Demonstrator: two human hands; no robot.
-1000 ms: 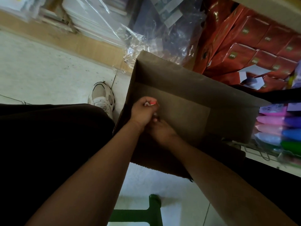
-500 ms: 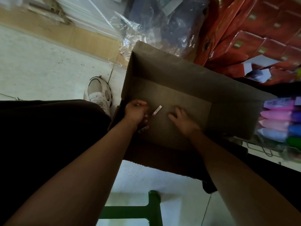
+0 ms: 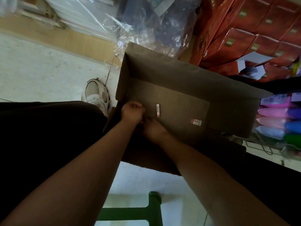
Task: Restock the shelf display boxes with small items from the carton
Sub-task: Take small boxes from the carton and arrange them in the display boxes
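Note:
An open brown carton [image 3: 179,74] stands on the floor in front of me. On its bottom lie a small white stick-shaped item [image 3: 158,110] and a small red-and-white packet [image 3: 196,123]. My left hand [image 3: 132,112] is curled into a fist at the carton's near left corner, and what it grips is hidden inside the fist. My right hand [image 3: 154,129] is pressed against it from the right, with its fingertips hidden behind the left hand. A shelf display [image 3: 276,121] of pink, blue and green items sits to the right of the carton.
Red boxes [image 3: 244,38] are stacked behind the carton at the upper right. Crumpled clear plastic wrap [image 3: 146,25] lies beyond its far wall. My white shoe [image 3: 96,95] is left of the carton. A green stool [image 3: 146,211] stands below my arms.
A second ago a pink-tipped item stuck out of my left fist. My right hand then reached out to the carton's middle and has now come back against the left hand.

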